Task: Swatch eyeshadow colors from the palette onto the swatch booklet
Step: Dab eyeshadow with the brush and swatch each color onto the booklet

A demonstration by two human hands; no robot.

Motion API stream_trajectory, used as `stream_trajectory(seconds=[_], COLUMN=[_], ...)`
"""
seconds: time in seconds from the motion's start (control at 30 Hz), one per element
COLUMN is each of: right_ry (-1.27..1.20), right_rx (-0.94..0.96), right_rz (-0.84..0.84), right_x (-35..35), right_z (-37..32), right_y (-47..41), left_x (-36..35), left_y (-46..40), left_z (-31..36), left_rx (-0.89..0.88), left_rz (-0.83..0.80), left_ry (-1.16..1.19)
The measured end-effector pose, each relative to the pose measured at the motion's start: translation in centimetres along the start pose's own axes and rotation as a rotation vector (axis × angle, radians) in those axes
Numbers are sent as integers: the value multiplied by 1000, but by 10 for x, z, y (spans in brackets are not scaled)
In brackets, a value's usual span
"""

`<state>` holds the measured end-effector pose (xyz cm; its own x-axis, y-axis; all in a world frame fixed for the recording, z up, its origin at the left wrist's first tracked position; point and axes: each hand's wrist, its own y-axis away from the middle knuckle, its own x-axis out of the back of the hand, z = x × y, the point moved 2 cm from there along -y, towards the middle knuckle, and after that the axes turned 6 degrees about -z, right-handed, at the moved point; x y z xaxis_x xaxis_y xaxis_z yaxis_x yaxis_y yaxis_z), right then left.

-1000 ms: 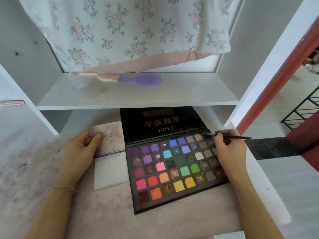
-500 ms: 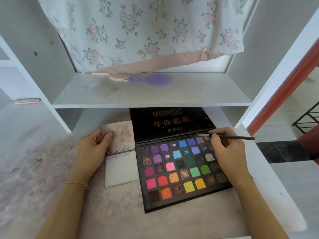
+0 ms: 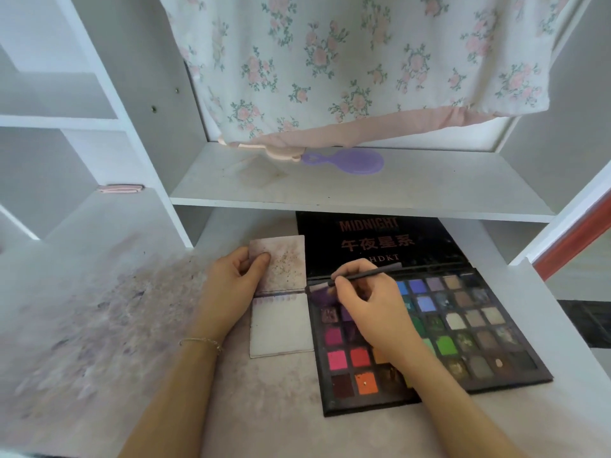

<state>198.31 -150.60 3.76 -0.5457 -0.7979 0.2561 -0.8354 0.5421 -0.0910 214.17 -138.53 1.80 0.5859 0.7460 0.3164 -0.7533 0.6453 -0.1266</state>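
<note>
On the stained white table (image 3: 99, 325) the right hand (image 3: 373, 312) pinches the brush (image 3: 363, 276) over the palette (image 3: 469, 328)'s purple pan; load lightly, while the left hand (image 3: 228, 285) grips the swatch booklet (image 3: 281, 328) just beside.

Place: a home, most likely a bedroom or dressing corner.
Furniture: white shelving unit (image 3: 139, 153) with open cubbies, standing beyond the fingers (image 3: 264, 259) of both hands.
Fabric: floral cloth with pink hem (image 3: 347, 61) hanging high above the fingers.
Grooming item: purple hand mirror or brush (image 3: 347, 161) on the shelf (image 3: 429, 190) just beyond the fingers.
Work surface: white desktop (image 3: 99, 309) smudged with purplish powder, left of the fingers.
Floor: pale flooring (image 3: 582, 269) far right of the fingers.
</note>
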Motion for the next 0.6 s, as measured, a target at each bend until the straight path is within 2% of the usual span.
stream_trajectory(seconds=[0.6], right_ry=[129], right_rx=[-64], right_rz=[-61], right_x=[-9], right_z=[3], right_y=[-6], left_x=[-1], left_y=[1], left_z=[2], left_rx=[-13], left_rz=[-3], left_ry=[38])
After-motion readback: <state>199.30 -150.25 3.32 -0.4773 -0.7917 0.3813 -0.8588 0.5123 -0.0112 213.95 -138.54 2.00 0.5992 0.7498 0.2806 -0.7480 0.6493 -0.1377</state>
